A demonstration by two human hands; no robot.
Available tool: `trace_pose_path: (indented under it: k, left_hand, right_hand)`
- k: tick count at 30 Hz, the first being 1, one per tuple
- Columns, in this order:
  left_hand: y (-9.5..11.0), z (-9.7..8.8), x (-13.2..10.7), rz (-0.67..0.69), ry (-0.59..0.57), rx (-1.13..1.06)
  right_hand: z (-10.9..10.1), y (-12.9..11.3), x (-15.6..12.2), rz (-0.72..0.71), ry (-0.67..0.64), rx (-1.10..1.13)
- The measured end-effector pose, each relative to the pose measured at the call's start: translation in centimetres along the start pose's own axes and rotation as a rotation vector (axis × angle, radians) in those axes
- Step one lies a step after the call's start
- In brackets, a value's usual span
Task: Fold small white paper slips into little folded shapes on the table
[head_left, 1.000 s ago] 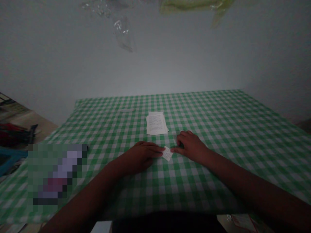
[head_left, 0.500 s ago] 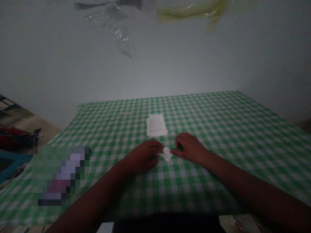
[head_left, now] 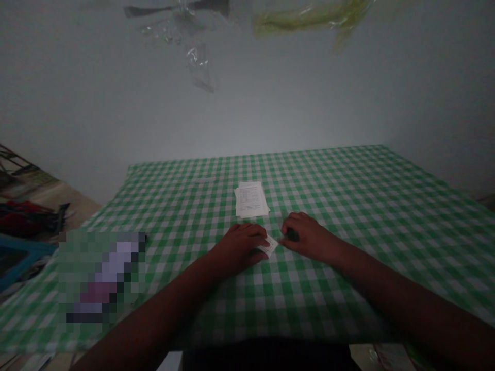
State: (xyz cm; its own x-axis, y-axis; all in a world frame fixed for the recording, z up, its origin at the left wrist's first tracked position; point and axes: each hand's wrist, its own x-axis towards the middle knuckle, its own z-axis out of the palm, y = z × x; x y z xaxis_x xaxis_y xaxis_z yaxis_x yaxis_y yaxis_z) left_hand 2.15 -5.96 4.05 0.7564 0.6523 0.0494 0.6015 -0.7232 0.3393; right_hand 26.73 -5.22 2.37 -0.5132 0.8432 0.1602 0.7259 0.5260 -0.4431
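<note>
A small folded piece of printed paper point(head_left: 273, 247) lies on the checked tablecloth in front of me. My left hand point(head_left: 243, 246) is closed on its left side, with fingers over the top and the thumb at the near edge. To the right of the paper is my right hand point(head_left: 305, 236), its fingers curled and a gap between them and the thumb. That thumb's tip is at the paper's right corner; whether it touches, I cannot tell. Beyond both hands sits a stack of printed sheets point(head_left: 251, 200), slightly fanned.
A green-and-white checked tablecloth point(head_left: 348, 185) covers the table, which stands against a pale wall point(head_left: 309, 103). At the left lies a blurred-out flat object point(head_left: 112, 268). Clear and yellow tape point(head_left: 309, 20) sticks to the wall. Red and blue items point(head_left: 19, 221) are beyond the left edge.
My left fingers have moved right and now cover more of the folded paper. My right thumb has drawn back from on the paper to its corner. The view has shifted slightly.
</note>
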Motion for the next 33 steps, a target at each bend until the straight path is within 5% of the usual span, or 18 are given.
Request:
trace_pose_path:
  k: [11, 21, 25, 29, 33]
  left_hand:
    - [-0.3, 0.5, 0.6, 0.123, 0.091, 0.099]
    - [-0.2, 0.7, 0.4, -0.055, 0.234, -0.319]
    - [-0.4, 1.3, 0.5, -0.077, 0.232, -0.236]
    - [-0.4, 1.6, 0.5, -0.029, 0.288, -0.142]
    - [-0.6, 1.4, 0.4, 0.047, 0.221, -0.082]
  right_hand:
    - [-0.2, -1.6, -0.3, -0.204, -0.027, 0.133]
    - [0.7, -1.6, 0.4, -0.139, 0.028, 0.338]
    - [1.1, -1.6, 0.4, -0.154, -0.012, 0.258]
    - [1.7, -1.7, 0.3, -0.1, 0.065, 0.128]
    - [1.8, -1.7, 0.3, -0.059, 0.127, 0.033]
